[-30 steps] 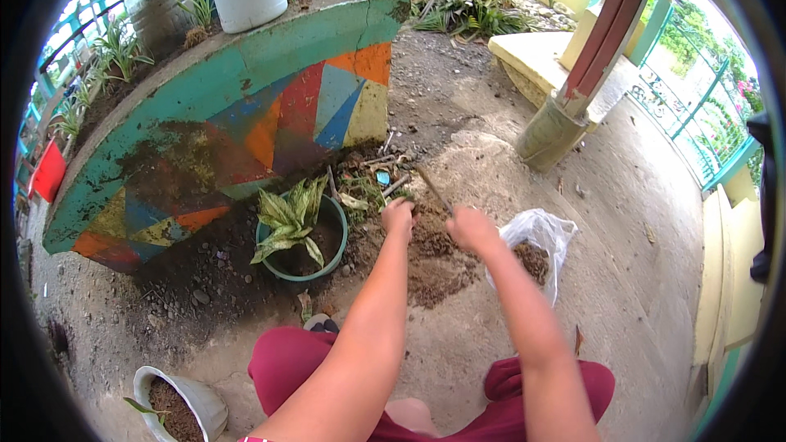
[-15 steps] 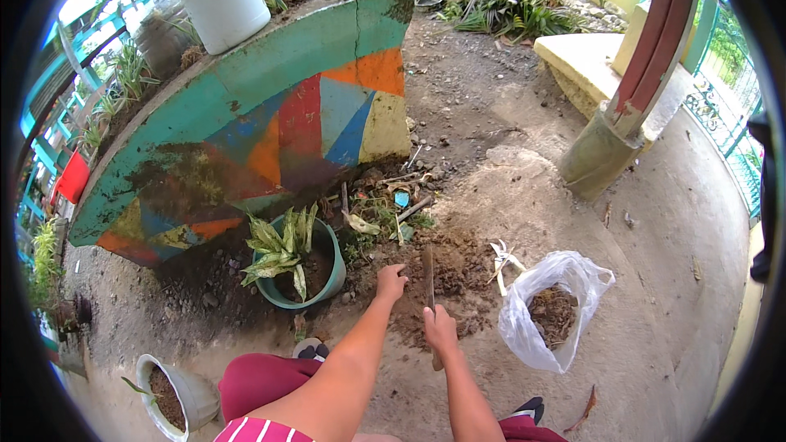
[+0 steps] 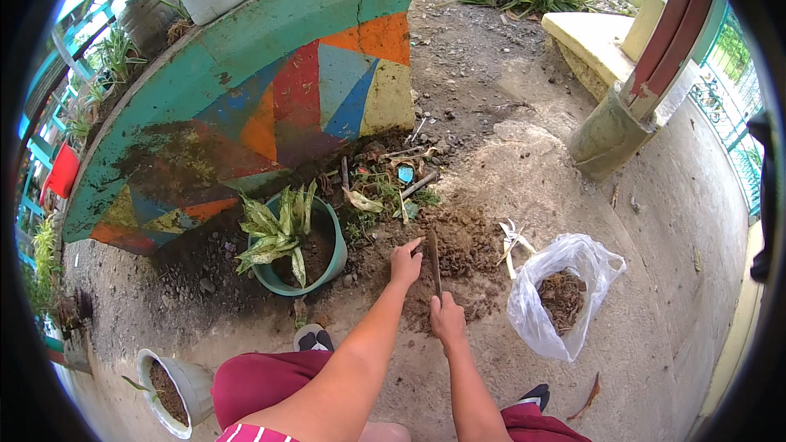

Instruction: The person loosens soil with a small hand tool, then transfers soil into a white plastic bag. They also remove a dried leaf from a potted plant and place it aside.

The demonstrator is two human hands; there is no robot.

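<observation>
My right hand [image 3: 448, 317] is closed around the lower end of a long, narrow, flat brown blade-like tool [image 3: 435, 262], whose upper end reaches into loose dark soil [image 3: 463, 250] on the ground. Just left of that tool, my left hand [image 3: 404, 263] hovers low over the soil's edge, index finger stretched out and the others partly bent; nothing shows in it. Left of this hand stands a green pot [image 3: 332, 255] holding a plant with pale mottled leaves [image 3: 282, 229]. To the right of the soil, an open clear plastic bag [image 3: 532, 311] contains brown soil-like material [image 3: 562, 299].
Pale plant stalks [image 3: 512, 244] lie beside the bag. Sticks, greenery and a blue scrap [image 3: 405, 173] are heaped behind the soil. A curved painted wall [image 3: 296, 98] rises at the back left, a post [image 3: 610, 135] at right. A whitish pot [image 3: 192, 385] leans at lower left.
The view has tilted down slightly. My left hand has moved a little right, closer to the tool, and its index finger now points out. The right hand keeps its hold on the tool.
</observation>
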